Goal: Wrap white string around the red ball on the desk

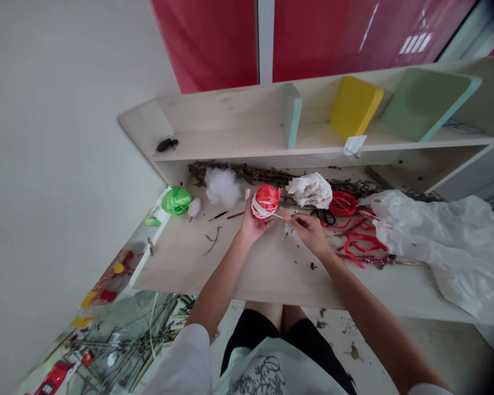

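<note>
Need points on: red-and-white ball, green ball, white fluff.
Red-and-white ball (265,201), head view: middle of its wrapped side.
Green ball (176,201), head view: middle of its visible side.
White fluff (223,188), head view: centre of the clump.

Dim, greyish light leaves only soft shadows on the desk (189,269), while pale reflections glare off the glossy red panel (346,38) at upper right. Wide-angle distortion bends the edges, the right-hand corners fall to black, and fine detail looks soft.
</note>
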